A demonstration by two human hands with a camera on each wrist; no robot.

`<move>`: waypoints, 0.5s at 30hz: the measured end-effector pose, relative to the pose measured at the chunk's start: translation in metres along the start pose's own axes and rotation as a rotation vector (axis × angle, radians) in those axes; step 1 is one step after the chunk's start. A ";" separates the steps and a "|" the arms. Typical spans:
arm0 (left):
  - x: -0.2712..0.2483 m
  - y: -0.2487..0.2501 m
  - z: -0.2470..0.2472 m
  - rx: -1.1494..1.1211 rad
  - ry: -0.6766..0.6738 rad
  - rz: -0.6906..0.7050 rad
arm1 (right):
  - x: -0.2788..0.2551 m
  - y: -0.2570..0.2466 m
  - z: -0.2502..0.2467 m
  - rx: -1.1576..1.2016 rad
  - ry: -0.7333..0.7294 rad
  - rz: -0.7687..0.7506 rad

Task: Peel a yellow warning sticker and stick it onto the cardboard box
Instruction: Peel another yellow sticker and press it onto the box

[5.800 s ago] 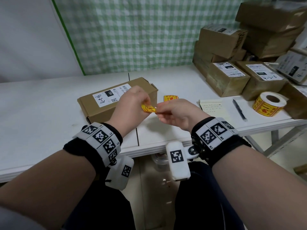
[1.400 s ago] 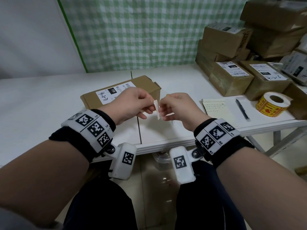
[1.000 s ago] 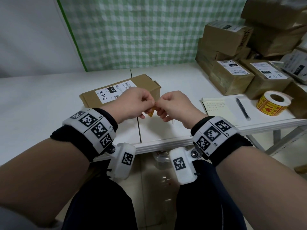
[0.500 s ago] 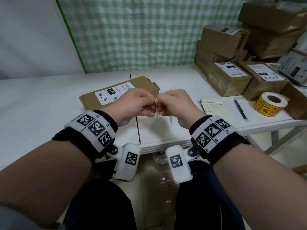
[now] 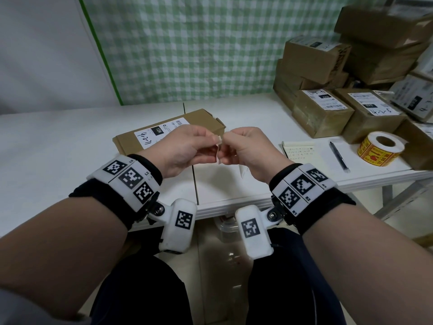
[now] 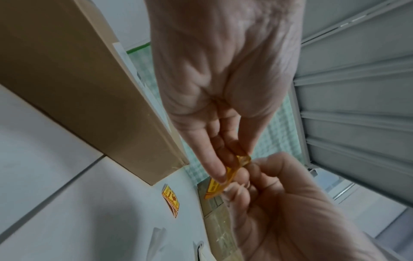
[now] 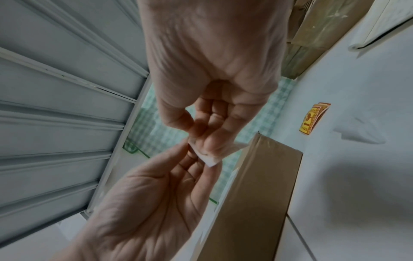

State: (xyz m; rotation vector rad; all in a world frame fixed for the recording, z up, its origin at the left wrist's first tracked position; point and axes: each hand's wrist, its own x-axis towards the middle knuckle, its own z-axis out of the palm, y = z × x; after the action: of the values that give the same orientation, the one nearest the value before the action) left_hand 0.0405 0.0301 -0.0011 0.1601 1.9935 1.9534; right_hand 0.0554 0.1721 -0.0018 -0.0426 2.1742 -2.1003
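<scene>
Both hands met in mid-air over the table's near edge: the left hand (image 5: pixel 185 146) and the right hand (image 5: pixel 246 148) pinched one small yellow warning sticker (image 6: pixel 220 181) between thumbs and fingertips, so each was closed on it! From the head view only its white backing (image 5: pixel 219 152) showed; the right wrist view caught that backing as a pale corner (image 7: pixel 214 157) under the right fingers. The left wrist view caught the yellow face, bent into a curl. Whether the sticker had parted from its liner, I couldn't tell.

It looked feather-light, thin and floppy, likely to fold onto itself and grab skin once the glue was bare. Best hold, I'd say, would be one corner, by the very edge. The cardboard box (image 5: pixel 187 123) lay flat just beyond the hands, mid-table, its brown top beside the white label (image 5: pixel 154 134) free for sticking. A spare sticker (image 6: pixel 171 200) lay on the table (image 5: pixel 58 148) nearby.
</scene>
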 end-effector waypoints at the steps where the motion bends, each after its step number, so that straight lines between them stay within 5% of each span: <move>1: 0.000 -0.001 -0.001 -0.025 0.003 -0.001 | 0.000 0.000 0.000 0.007 0.014 0.011; 15: 0.001 0.001 -0.021 -0.253 0.146 0.001 | 0.011 0.020 -0.027 -0.161 0.289 0.151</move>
State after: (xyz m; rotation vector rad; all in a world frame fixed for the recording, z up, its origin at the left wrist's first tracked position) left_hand 0.0325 0.0109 -0.0008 -0.0455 1.8082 2.2531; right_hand 0.0432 0.1990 -0.0215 0.4220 2.4134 -1.9470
